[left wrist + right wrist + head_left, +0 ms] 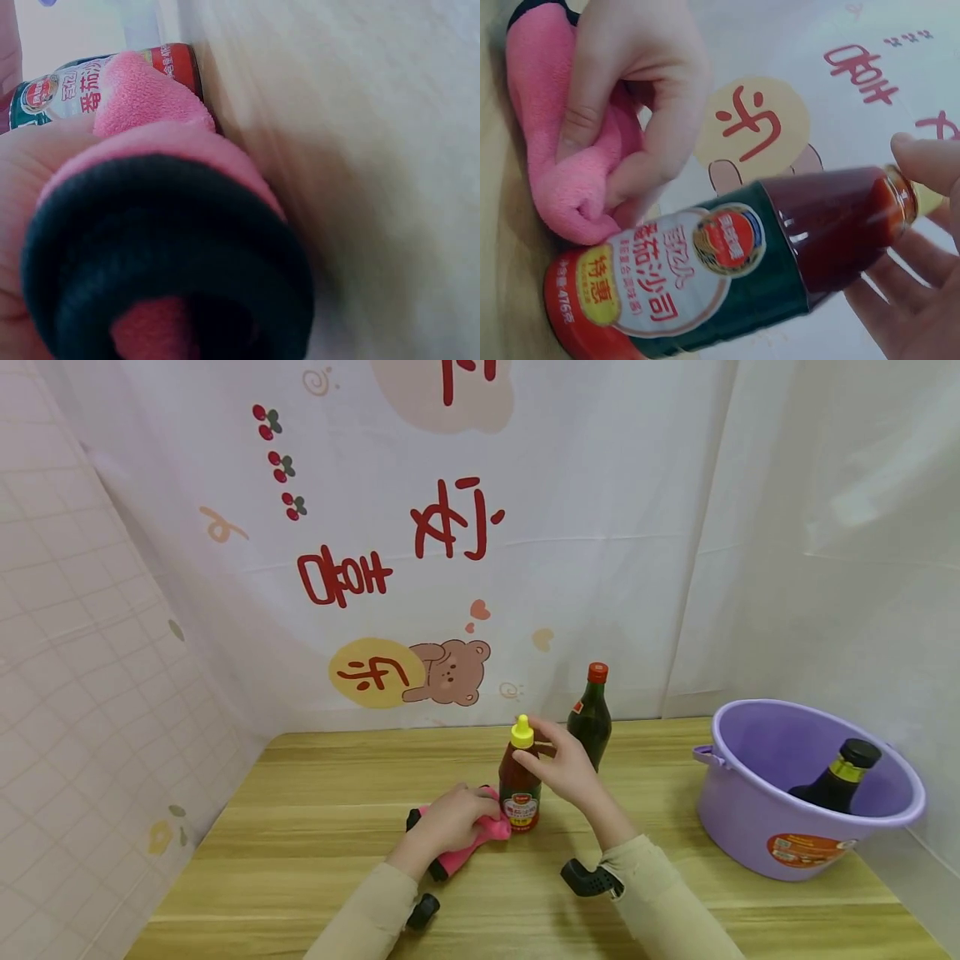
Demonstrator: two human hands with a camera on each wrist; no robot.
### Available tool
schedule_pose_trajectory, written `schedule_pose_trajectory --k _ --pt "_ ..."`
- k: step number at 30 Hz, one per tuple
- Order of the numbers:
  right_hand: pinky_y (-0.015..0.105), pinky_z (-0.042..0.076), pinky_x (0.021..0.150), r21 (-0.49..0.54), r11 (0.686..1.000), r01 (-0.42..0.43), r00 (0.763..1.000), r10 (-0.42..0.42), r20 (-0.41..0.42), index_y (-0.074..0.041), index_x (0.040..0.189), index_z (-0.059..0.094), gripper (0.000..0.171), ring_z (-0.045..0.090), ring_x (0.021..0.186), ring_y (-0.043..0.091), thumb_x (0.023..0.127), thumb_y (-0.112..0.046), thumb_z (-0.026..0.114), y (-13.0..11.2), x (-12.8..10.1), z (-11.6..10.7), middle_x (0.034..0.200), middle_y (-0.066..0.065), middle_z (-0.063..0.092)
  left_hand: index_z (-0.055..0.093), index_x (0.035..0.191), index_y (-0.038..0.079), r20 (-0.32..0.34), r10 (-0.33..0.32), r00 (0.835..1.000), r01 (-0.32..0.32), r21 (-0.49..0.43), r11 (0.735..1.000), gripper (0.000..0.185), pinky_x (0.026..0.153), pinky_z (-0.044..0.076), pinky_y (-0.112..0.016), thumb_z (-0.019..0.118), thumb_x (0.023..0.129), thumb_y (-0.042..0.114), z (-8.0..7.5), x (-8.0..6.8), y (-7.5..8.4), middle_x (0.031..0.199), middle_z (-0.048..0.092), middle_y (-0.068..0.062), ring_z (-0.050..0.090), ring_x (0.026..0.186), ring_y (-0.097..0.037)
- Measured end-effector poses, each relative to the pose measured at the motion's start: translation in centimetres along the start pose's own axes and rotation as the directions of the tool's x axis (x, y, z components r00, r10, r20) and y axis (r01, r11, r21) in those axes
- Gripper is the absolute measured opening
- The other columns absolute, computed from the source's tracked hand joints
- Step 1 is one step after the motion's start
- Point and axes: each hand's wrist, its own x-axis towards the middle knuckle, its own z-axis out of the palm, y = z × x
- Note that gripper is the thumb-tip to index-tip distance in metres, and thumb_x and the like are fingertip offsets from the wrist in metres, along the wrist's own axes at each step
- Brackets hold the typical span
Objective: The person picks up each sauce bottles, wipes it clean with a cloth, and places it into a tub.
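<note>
Ketchup bottle (520,785), upright near the middle of the wooden bench (315,827), yellow cap on top, red sauce visible through the clear upper body, green and red label below. Right hand (564,766) grasps the bottle's neck just under the cap, thumb on the near side and fingers wrapped behind; the right wrist view shows the fingertips (922,161) at the shoulder of the bottle. Left hand (450,818) is clenched round a pink cloth (480,839) with black edging, and holds it against the bottle's lower left side, next to the label. Behind the bottle, to its right, stands a dark green bottle (590,718) with a red cap. Farther right of the ketchup bottle, a purple basin (757,827) holds a dark bottle (840,781) lying tilted inside.
</note>
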Motion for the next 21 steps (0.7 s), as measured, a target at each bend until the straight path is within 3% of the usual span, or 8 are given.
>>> schedule_pose_trajectory --k 6,11,21 --pt "0.046 0.053 0.09 -0.183 0.983 0.005 0.991 -0.03 -0.134 -0.008 0.127 0.061 0.052 0.061 0.104 0.026 0.083 -0.023 0.083 -1.1 -0.1 0.4 0.112 0.009 0.062 0.074 0.096 0.022 -0.022 -0.016 1.0 0.015 -0.017 1.0 0.015 0.076 0.045 -0.027 0.079 0.085 0.013 -0.3 -0.7 -0.2 0.092 0.069 0.014 0.055 0.077 -0.01" --pt "0.039 0.056 0.08 -0.293 0.956 -0.017 0.984 -0.036 -0.175 -0.009 0.118 0.064 0.048 0.062 0.091 0.02 0.08 -0.028 0.085 -1.5 0.0 0.7 0.1 0.004 0.063 0.074 0.099 0.022 -0.045 -0.051 0.998 0.049 -0.036 0.998 0.024 0.076 0.048 -0.028 0.077 0.083 0.004 -1.0 -1.2 -0.3 0.099 0.068 0.011 0.054 0.082 -0.014" --pt "0.032 0.058 0.069 -0.322 0.947 -0.002 0.981 -0.06 -0.183 -0.007 0.113 0.064 0.04 0.064 0.085 0.018 0.082 -0.025 0.083 -1.7 0.0 0.8 0.097 0.004 0.062 0.072 0.097 0.016 -0.165 -0.023 0.986 0.017 -0.042 0.999 0.026 0.076 0.051 -0.032 0.076 0.08 -0.002 -3.0 -1.7 -0.6 0.1 0.067 0.006 0.057 0.083 -0.018"
